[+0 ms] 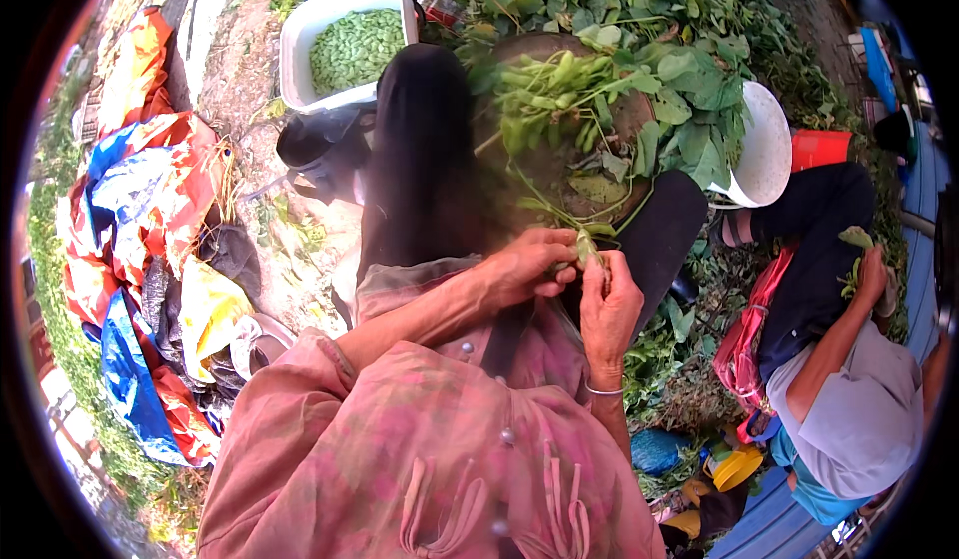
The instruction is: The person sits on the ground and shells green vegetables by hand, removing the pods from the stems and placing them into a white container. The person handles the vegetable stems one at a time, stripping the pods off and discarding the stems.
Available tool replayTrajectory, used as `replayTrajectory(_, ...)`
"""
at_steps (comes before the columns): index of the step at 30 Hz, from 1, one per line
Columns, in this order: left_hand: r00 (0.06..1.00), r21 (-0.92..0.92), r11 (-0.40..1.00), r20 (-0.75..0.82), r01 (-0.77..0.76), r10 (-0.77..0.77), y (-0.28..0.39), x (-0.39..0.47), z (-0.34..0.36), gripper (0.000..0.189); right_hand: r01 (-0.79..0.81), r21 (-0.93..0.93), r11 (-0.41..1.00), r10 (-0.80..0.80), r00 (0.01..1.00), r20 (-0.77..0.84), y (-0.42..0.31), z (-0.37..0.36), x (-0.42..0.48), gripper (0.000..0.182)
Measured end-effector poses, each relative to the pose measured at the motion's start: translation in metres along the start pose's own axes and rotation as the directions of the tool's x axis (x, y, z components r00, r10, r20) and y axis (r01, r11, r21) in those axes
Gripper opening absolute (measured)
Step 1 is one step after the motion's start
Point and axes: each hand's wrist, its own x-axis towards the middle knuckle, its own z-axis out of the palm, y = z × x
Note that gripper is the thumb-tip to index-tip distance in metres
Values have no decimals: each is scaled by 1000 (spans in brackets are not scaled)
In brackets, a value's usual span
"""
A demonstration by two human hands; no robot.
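Note:
My left hand (533, 265) and my right hand (613, 308) meet above my lap. Between their fingertips is a green bean pod (587, 247), pinched from both sides; my fingers partly hide it. Just beyond them, a bunch of green pods on leafy stems (551, 94) lies on a round brown surface (640, 113) between my knees. A thin green stem runs from that bunch down towards my hands. Shelled green beans (356, 51) partly fill a white plastic tub (294, 57) beyond my left knee.
Leafy bean plants (674, 4) are heaped ahead. At right are a white bucket (764, 147), a red container (820, 149) and a seated person (854, 402) holding greenery. A dark container (315, 147) stands by my left leg. Orange and blue tarpaulin (150, 207) lies crumpled at left.

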Motion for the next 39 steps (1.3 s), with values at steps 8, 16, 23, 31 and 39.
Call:
replayTrajectory(8, 797, -51, 797, -97, -602, 596, 146, -75, -57, 19, 71, -131, 989, -51, 987, 152, -6, 1, -1, 18)
replayTrajectory(16, 222, 992, 121, -110, -36, 969, 221, -99, -135, 36, -474, 402, 783, 304, 857, 416, -22, -14, -12, 13)
replayTrajectory(23, 904, 400, 857, -136, -325, 406, 39, -38, -44, 56, -576, 574, 582, 253, 799, 546, -42, -29, -13, 12)
replayTrajectory(31, 951, -453, 839, -207, -302, 230, 9, 26, -56, 30, -77, 194, 978, -64, 776, 627, -31, -12, -31, 16)
replayTrajectory(39, 683, 556, 614, -109, -560, 722, 42, -31, -7, 38, 509, 44, 860, -508, 846, 161, -80, -74, 66, 25)
